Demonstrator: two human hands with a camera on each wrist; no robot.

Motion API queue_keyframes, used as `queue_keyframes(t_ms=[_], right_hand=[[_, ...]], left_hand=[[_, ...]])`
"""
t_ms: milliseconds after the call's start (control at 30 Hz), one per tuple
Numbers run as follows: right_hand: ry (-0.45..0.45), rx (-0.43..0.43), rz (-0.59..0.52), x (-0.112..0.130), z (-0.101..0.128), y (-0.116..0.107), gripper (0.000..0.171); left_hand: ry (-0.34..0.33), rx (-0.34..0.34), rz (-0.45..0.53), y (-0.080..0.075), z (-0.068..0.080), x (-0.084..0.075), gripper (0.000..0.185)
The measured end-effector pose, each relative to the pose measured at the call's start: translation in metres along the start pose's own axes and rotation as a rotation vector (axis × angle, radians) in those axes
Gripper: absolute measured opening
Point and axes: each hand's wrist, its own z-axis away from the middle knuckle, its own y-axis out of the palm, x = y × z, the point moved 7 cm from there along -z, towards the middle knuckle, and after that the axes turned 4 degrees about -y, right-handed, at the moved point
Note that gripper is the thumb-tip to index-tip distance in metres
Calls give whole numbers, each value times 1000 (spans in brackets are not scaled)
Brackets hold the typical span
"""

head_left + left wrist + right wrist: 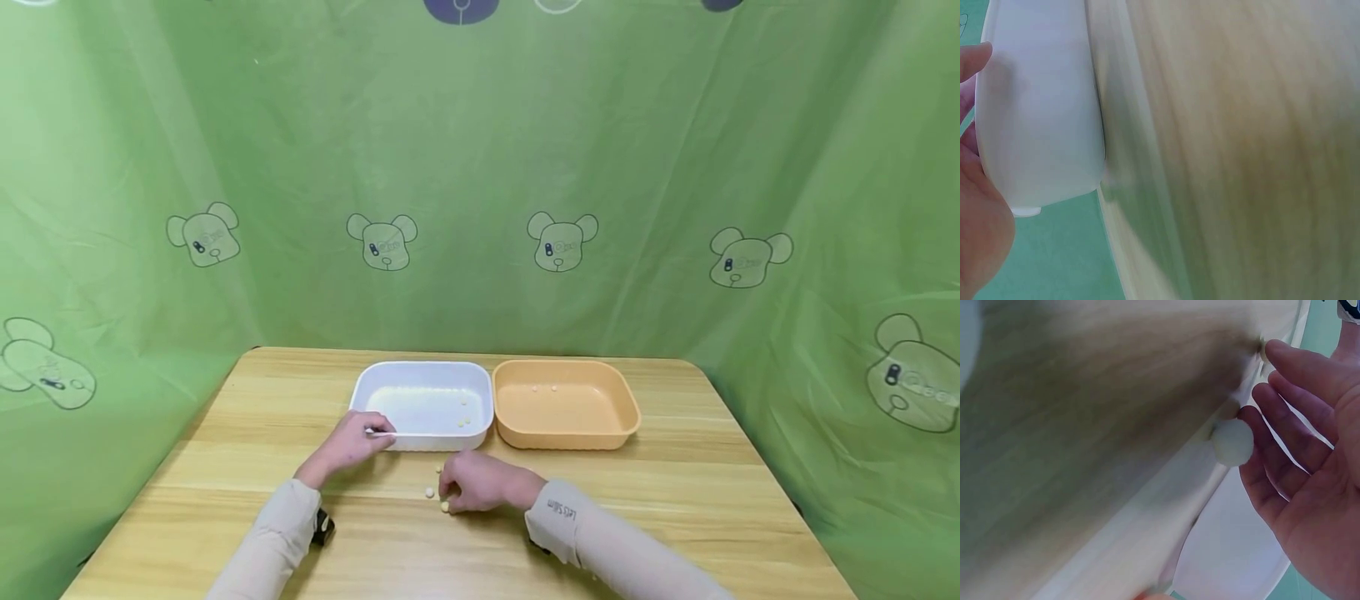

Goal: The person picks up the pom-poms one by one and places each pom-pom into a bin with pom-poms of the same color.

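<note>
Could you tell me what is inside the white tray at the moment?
A few small pale balls lie near the right wall of the white tray. The left hand grips its near rim, hiding that corner.

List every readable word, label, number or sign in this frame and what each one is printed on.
"Lets Slim" as best it reads, small and slanted: on the cuff of the right sleeve, behind the right hand.
The green backdrop carries bear-head drawings only, no legible words.
White tray, orange tray, table: no text.
Both wrist views: blurred, nothing to read.
</note>
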Motion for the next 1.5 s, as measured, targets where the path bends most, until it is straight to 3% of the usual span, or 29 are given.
queue_keyframes(t_ms=[533,733,1100,1500], right_hand=[[-78,13,86,3,-2,4,12],[-86,16,86,4,-2,5,11],[-97,8,117,4,0,4,8],[-22,-21,3,1,4,-6,11]], left_hand=[[16,-18,0,-2,0,-2,8],[15,-17,4,-1,0,-1,15],[9,-15,19,0,-1,1,10],[18,-21,-7,-2,0,-1,11]])
